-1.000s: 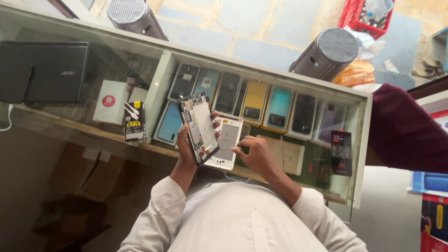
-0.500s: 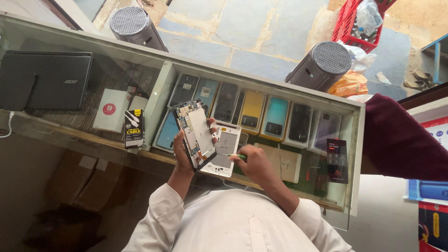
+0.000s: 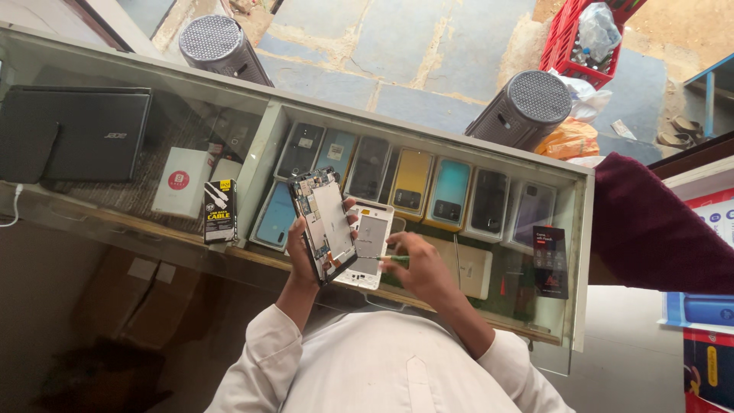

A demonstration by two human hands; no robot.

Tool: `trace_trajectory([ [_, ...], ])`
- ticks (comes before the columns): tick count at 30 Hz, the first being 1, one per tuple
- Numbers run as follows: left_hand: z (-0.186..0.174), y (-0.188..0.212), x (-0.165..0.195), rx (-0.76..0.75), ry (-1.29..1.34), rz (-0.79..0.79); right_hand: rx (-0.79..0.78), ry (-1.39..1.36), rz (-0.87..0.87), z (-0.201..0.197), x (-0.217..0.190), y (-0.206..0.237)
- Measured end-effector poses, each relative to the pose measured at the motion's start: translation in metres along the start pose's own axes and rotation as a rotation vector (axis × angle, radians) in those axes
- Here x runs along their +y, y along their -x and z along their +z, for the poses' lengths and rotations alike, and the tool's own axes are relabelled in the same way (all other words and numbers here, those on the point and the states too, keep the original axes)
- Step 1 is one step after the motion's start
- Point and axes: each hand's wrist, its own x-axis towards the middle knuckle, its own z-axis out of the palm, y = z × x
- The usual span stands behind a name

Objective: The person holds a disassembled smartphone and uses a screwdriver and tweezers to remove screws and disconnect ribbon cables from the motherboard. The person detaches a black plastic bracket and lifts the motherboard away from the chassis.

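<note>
Gripping an opened phone [image 3: 325,226], left hand [image 3: 302,256] fingers wrap it; right hand [image 3: 424,271] fingers pinch a screwdriver [image 3: 386,261].

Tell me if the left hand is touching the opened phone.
Touching: head view shows the left hand wrapped around the opened black phone, fingers on both edges.

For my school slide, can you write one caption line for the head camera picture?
Left hand holds an opened phone above a glass counter while right hand grips a green-handled tool.
</note>
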Motion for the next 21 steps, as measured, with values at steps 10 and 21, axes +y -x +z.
trace_trajectory([
  [10, 0.0045, -0.0035, 0.0007, 0.002, -0.033, 0.017, -0.163, -0.11, 0.323, -0.0035, -0.0038, -0.0026],
  [21, 0.0004, -0.0032, 0.0005, 0.002, 0.015, 0.004, 0.103, -0.076, -0.103, 0.0039, 0.001, -0.0007],
])
